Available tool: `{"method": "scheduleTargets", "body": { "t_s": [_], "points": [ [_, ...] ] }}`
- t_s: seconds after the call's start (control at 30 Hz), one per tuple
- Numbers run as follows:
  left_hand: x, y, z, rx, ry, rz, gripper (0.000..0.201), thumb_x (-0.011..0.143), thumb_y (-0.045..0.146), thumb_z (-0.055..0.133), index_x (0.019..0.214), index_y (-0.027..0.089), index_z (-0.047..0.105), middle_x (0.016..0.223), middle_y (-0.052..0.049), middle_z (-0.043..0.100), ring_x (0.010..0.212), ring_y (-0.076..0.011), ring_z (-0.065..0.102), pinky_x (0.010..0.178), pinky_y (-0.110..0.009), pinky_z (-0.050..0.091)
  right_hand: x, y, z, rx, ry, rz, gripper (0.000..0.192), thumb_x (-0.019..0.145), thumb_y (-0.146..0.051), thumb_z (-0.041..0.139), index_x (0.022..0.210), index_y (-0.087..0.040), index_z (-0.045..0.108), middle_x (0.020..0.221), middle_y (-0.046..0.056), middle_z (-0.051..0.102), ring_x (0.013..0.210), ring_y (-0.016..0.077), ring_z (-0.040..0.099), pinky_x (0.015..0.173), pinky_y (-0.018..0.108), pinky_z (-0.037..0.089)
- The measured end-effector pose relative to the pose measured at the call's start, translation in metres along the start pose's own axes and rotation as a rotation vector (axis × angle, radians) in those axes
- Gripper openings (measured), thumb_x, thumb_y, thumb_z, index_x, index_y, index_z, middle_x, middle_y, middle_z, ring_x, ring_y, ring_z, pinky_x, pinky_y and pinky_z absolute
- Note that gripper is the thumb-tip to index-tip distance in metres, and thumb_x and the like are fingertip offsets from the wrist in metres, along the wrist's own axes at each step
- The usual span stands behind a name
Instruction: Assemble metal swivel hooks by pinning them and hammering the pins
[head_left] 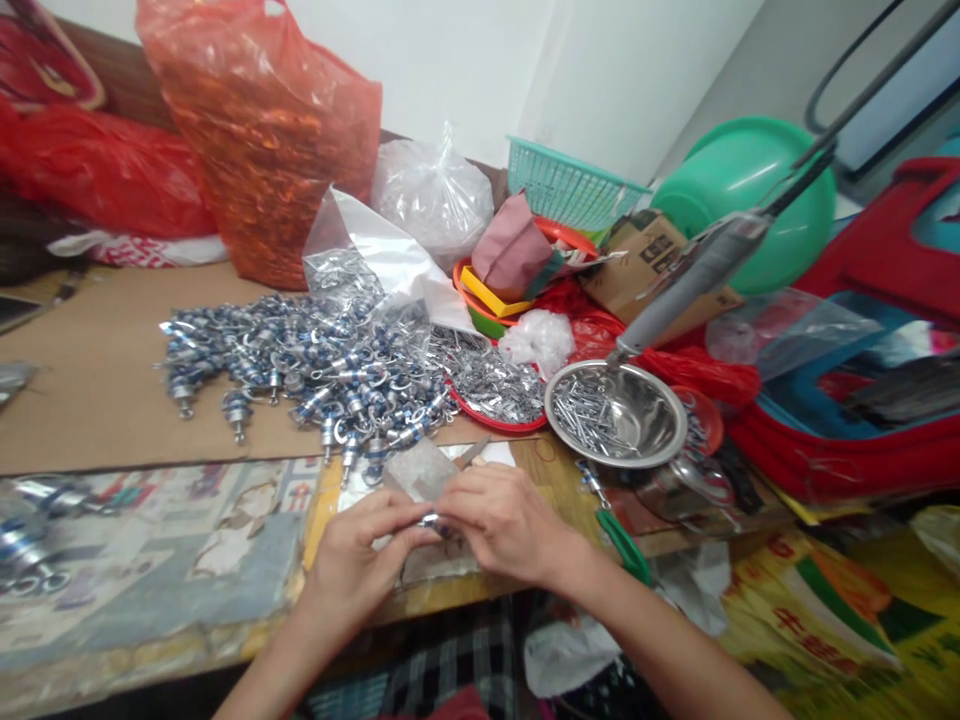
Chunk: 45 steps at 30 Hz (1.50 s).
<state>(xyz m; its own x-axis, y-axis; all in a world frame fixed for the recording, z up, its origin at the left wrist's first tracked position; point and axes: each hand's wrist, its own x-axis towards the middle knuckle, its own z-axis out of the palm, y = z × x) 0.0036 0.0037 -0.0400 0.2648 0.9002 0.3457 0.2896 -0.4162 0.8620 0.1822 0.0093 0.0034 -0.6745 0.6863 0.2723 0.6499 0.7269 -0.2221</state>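
My left hand and my right hand meet at the table's near edge, fingertips pinched together on one small silver metal part. Just beyond the fingers lies a grey block with a thin metal tool beside it. Behind that, a large heap of silver and blue metal fittings spreads over brown cardboard. To the right stand a red tray of small silver pieces and a steel bowl holding metal pins.
Big orange bag, red bags, clear plastic bags, a teal basket, a green basin, a cardboard box and red plastic stools crowd the back and right. A grey handled tool hangs over the bowl. Green-handled pliers lie near my right wrist.
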Motion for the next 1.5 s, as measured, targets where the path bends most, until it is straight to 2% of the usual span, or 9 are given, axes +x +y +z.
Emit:
{"method": "scheduleTargets", "body": {
  "t_s": [0.13, 0.2, 0.33, 0.4, 0.6, 0.9, 1.2, 1.5],
  "points": [
    [0.000, 0.009, -0.005, -0.085, 0.018, -0.128, 0.010, 0.068, 0.019, 0.064, 0.070, 0.022, 0.073, 0.067, -0.001, 0.068, 0.064, -0.0138, 0.062, 0.059, -0.020, 0.048, -0.006, -0.006, 0.002, 0.151, 0.076, 0.041, 0.012, 0.082, -0.019, 0.049, 0.089, -0.017, 0.059, 0.082, 0.004, 0.063, 0.078, 0.0152, 0.057, 0.072, 0.028, 0.044],
    [0.000, 0.011, -0.008, -0.154, 0.052, -0.206, 0.008, 0.066, 0.019, 0.066, 0.067, 0.023, 0.073, 0.066, 0.000, 0.069, 0.064, -0.0136, 0.063, 0.060, -0.020, 0.048, -0.011, -0.009, 0.007, 0.250, 0.154, 0.063, 0.018, 0.080, -0.025, 0.054, 0.095, -0.015, 0.056, 0.087, 0.006, 0.063, 0.083, 0.0160, 0.057, 0.074, 0.028, 0.046],
    [0.001, 0.014, -0.011, -0.228, 0.037, -0.288, 0.006, 0.062, 0.020, 0.068, 0.065, 0.023, 0.073, 0.066, 0.000, 0.070, 0.064, -0.0146, 0.063, 0.062, -0.021, 0.049, -0.021, -0.011, 0.020, 0.188, 0.375, -0.078, 0.023, 0.080, -0.011, 0.050, 0.103, -0.015, 0.055, 0.094, 0.009, 0.063, 0.089, 0.0154, 0.058, 0.073, 0.026, 0.049],
    [0.003, 0.016, -0.011, -0.219, 0.009, -0.294, 0.007, 0.063, 0.020, 0.068, 0.067, 0.023, 0.073, 0.067, -0.001, 0.071, 0.064, -0.0154, 0.064, 0.062, -0.022, 0.050, -0.024, -0.010, 0.023, 0.117, 0.424, -0.156, 0.026, 0.080, -0.006, 0.048, 0.102, -0.016, 0.056, 0.097, 0.010, 0.063, 0.090, 0.0158, 0.058, 0.073, 0.027, 0.050],
    [0.003, 0.021, -0.011, -0.073, -0.001, -0.215, 0.007, 0.064, 0.021, 0.066, 0.064, 0.023, 0.073, 0.065, 0.000, 0.070, 0.061, -0.0151, 0.063, 0.057, -0.022, 0.049, -0.023, -0.009, 0.013, 0.017, 0.408, -0.284, 0.018, 0.082, -0.010, 0.047, 0.096, -0.012, 0.059, 0.097, 0.013, 0.066, 0.093, 0.0183, 0.059, 0.073, 0.030, 0.051],
    [-0.004, 0.018, -0.011, 0.049, 0.012, -0.059, 0.008, 0.069, 0.022, 0.063, 0.069, 0.022, 0.071, 0.074, -0.002, 0.065, 0.069, -0.0152, 0.062, 0.064, -0.024, 0.048, -0.026, -0.008, 0.013, 0.027, 0.397, -0.282, 0.017, 0.084, -0.011, 0.047, 0.092, -0.011, 0.061, 0.095, 0.013, 0.066, 0.094, 0.0188, 0.059, 0.074, 0.030, 0.052],
    [-0.008, 0.014, -0.006, 0.022, 0.073, -0.047, 0.008, 0.068, 0.019, 0.062, 0.066, 0.022, 0.070, 0.076, -0.003, 0.065, 0.071, -0.0159, 0.062, 0.066, -0.025, 0.049, -0.028, -0.010, 0.012, 0.031, 0.413, -0.292, 0.017, 0.080, -0.008, 0.051, 0.095, -0.010, 0.060, 0.096, 0.014, 0.066, 0.093, 0.0187, 0.060, 0.075, 0.031, 0.053],
    [-0.009, 0.018, -0.004, -0.089, 0.011, -0.198, 0.012, 0.068, 0.020, 0.061, 0.065, 0.023, 0.072, 0.076, -0.002, 0.066, 0.073, -0.0165, 0.062, 0.068, -0.025, 0.048, -0.036, -0.011, 0.017, 0.075, 0.415, -0.270, 0.023, 0.082, -0.009, 0.047, 0.103, -0.011, 0.058, 0.097, 0.014, 0.066, 0.097, 0.0189, 0.059, 0.073, 0.031, 0.053]
  ]
}}
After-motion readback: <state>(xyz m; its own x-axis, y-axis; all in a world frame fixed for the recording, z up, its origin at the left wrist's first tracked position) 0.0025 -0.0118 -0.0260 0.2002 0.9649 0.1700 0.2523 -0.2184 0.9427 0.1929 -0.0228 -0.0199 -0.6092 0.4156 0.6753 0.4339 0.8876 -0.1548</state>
